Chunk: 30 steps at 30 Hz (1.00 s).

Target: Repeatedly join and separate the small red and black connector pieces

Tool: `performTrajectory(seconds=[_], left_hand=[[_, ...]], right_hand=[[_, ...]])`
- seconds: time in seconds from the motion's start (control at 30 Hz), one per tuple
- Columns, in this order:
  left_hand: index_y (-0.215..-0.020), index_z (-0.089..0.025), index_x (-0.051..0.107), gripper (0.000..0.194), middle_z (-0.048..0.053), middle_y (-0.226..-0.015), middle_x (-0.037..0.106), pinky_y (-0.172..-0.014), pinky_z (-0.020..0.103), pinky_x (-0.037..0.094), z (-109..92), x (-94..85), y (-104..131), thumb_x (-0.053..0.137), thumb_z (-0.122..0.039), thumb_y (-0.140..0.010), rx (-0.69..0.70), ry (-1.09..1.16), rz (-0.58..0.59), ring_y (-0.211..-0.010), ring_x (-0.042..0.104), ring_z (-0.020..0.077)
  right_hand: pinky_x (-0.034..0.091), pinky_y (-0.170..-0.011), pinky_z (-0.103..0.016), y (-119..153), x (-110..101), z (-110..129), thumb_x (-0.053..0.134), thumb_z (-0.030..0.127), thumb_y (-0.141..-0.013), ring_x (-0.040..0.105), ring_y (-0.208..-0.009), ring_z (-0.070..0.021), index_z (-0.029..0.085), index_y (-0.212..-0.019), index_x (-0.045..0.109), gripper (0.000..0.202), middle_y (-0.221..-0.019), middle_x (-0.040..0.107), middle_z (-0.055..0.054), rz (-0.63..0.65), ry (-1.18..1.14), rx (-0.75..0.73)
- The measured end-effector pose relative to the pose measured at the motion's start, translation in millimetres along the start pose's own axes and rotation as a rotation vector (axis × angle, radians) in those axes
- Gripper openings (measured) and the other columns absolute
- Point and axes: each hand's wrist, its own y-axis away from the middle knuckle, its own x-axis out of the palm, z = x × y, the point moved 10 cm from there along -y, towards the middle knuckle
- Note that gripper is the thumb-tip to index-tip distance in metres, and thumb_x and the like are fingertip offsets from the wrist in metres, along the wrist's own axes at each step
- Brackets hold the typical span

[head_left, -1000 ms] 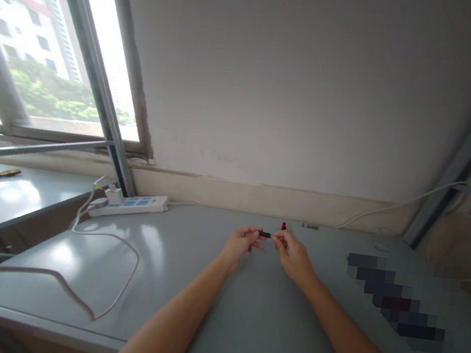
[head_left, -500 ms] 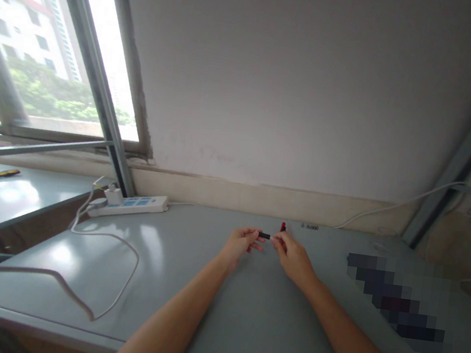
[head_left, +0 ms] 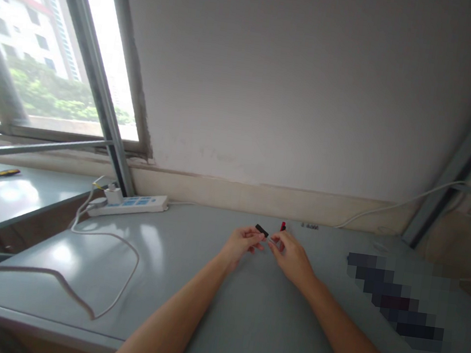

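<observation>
Grey smooth tabletop [head_left: 238, 316] against a pale wall [head_left: 290, 91]; white rectangular power strip [head_left: 140, 204] at L rear. L hand [head_left: 244, 244], fingers partly curled, pinches a short black bar-shaped piece [head_left: 262, 231] above tabletop, betw. hands. R hand [head_left: 288, 253], nearly closed, fingertips at a thin pale item [head_left: 271, 241], type unclear. Red-and-black object [head_left: 283, 227] just behind R hand.

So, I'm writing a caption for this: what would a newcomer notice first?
Probably the bright window at upper left. Then the small black piece at the two hands, left and right, and the white power strip below the window.
</observation>
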Motion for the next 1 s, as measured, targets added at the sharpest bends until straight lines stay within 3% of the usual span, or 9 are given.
performTrajectory(seconds=[0.17,0.3,0.47,0.6,0.8,1.0], left_hand=[[-0.062,-0.014,0.055,0.031,-0.002,-0.054,0.055,-0.047,0.019,0.03,1.2,-5.4,0.0,0.07,-0.039,-0.052,-0.026,-0.008,-0.058,-0.047,0.049,0.0064],[-0.061,-0.014,0.055,0.031,-0.001,-0.057,0.056,-0.045,0.019,0.029,1.0,-7.6,0.3,0.068,-0.041,-0.053,-0.028,-0.02,-0.076,-0.046,0.048,0.0059],[-0.061,-0.014,0.053,0.028,0.0,-0.061,0.057,-0.045,0.019,0.03,-1.6,-20.0,2.8,0.066,-0.039,-0.056,-0.034,0.006,-0.188,-0.047,0.047,0.0054],[-0.059,-0.015,0.053,0.02,0.0,-0.059,0.056,-0.044,0.019,0.029,-3.8,-22.0,1.5,0.063,-0.031,-0.061,-0.034,-0.109,-0.251,-0.047,0.046,0.0062],[-0.051,-0.015,0.051,0.014,-0.002,-0.05,0.051,-0.049,0.021,0.033,-0.1,4.6,-17.2,0.062,-0.016,-0.06,0.025,-0.386,-0.195,-0.047,0.045,0.0079],[-0.058,-0.014,0.06,0.008,0.001,-0.057,0.056,-0.054,0.023,0.035,2.6,42.1,-29.0,0.06,-0.02,-0.062,0.16,-0.743,-0.104,-0.055,0.05,0.0124]], right_hand=[[0.041,-0.072,-0.027,0.2,4.1,2.7,0.048,0.021,-0.076,0.053,-0.08,-0.0159,0.018,-0.076,0.053,0.006,-0.082,0.055,-0.005,0.015,0.041,-0.003],[0.04,-0.064,-0.025,2.2,14.4,-5.1,0.051,0.016,-0.072,0.054,-0.071,-0.0148,0.017,-0.074,0.054,0.004,-0.076,0.057,-0.004,0.117,0.111,0.083],[0.035,-0.055,-0.023,9.1,14.8,-31.9,0.052,0.011,-0.07,0.054,-0.061,-0.0133,0.017,-0.074,0.057,0.009,-0.067,0.06,-0.003,0.296,0.2,0.295],[0.033,-0.053,-0.022,12.0,-1.3,-57.6,0.053,0.009,-0.067,0.055,-0.059,-0.013,0.017,-0.069,0.059,0.01,-0.064,0.061,-0.003,0.326,0.257,0.414],[0.033,-0.052,-0.022,13.6,-11.7,-77.2,0.052,0.013,-0.069,0.055,-0.059,-0.0136,0.015,-0.066,0.06,0.008,-0.064,0.062,-0.005,0.325,0.271,0.491],[0.034,-0.056,-0.024,15.4,-13.2,-84.2,0.055,0.024,-0.071,0.058,-0.071,-0.017,0.015,-0.074,0.062,0.011,-0.077,0.065,-0.007,0.293,0.33,0.548]])
